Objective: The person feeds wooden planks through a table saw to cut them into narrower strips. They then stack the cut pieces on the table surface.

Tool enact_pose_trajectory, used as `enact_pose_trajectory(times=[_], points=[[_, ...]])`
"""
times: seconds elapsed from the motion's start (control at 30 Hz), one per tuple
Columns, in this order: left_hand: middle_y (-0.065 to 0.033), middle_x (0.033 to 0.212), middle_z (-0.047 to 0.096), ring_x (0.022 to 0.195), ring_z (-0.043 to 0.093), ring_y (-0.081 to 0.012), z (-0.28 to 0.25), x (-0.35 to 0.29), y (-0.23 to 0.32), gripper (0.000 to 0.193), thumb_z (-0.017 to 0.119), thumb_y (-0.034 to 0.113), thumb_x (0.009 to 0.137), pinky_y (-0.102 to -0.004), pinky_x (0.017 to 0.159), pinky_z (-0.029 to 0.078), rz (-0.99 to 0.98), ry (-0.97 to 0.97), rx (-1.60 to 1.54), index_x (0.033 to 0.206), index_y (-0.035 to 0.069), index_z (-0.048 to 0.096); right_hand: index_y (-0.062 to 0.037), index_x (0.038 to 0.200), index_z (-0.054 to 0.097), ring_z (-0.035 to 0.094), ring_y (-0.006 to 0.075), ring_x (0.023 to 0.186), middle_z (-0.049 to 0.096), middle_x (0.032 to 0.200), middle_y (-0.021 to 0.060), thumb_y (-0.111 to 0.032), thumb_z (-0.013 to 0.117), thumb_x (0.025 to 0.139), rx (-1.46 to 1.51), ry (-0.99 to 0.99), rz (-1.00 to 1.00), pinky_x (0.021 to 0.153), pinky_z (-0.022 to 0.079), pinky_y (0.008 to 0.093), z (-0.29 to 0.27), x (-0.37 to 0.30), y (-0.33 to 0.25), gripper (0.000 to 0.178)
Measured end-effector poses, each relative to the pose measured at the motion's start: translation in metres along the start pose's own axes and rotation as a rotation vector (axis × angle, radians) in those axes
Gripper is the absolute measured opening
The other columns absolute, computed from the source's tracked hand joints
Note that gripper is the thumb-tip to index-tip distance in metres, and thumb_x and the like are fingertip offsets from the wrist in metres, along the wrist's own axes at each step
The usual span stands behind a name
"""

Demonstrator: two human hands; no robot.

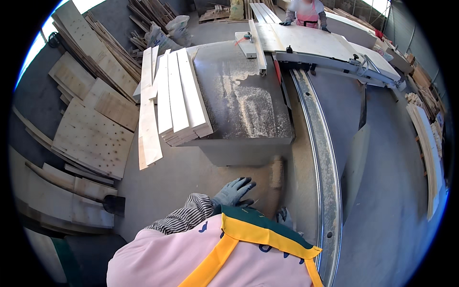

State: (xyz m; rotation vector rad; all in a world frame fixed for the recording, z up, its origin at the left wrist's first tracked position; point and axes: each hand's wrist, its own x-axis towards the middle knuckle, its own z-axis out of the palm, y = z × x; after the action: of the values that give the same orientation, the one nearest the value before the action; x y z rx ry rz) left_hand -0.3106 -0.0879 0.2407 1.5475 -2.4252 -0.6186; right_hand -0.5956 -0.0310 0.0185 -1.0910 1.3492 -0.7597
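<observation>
My left hand [234,192], in a grey-blue glove with dark fingertips, is in front of my body with its fingers stretched out. Nothing shows in its grasp. Low beside my apron [265,233] is my right hand [285,217], also gloved; the apron and its own angle hide most of the fingers. Ahead stands a dark saw table [224,107] strewn with sawdust, its near edge apart from both hands. Pale wooden boards [184,95] lie stacked along its left side, and one longer board [149,129] juts past the near edge.
A ribbed hose [276,184] runs below the table. To its right extends a long metal rail [318,143]. At the far end, a person [308,13] in gloves stands behind a large pale panel [311,40]. Wood sheets [93,141] lean at left; more boards [428,158] are stacked at right.
</observation>
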Motion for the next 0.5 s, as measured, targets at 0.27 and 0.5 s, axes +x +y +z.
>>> enact_pose_trajectory(times=[0.27,0.5], points=[[-0.0197,0.139,0.038,0.129,0.035,-0.0370,0.008,0.008,-0.009,0.062,0.053,0.045,0.088,-0.0456,0.106,0.030,-0.004,-0.082,-0.023,0.137,0.012,0.037,-0.0068,0.132,0.045,0.057,0.0320,0.109,0.061,0.114,0.0185,-0.033,0.057,0.086,-0.284,0.063,0.059,0.091,0.045,0.0354,0.004,0.004,-0.020,0.054],[-0.0187,0.138,0.039,0.127,0.037,-0.0355,-0.001,0.039,-0.030,0.061,0.052,0.045,0.088,-0.0443,0.106,0.030,0.036,-0.134,-0.103,0.137,0.012,0.037,-0.0034,0.129,0.047,0.057,0.0300,0.111,0.060,0.118,0.0177,-0.032,0.056,0.088,-0.241,0.055,0.033,0.094,0.043,0.0332,0.006,0.028,-0.045,0.051]])
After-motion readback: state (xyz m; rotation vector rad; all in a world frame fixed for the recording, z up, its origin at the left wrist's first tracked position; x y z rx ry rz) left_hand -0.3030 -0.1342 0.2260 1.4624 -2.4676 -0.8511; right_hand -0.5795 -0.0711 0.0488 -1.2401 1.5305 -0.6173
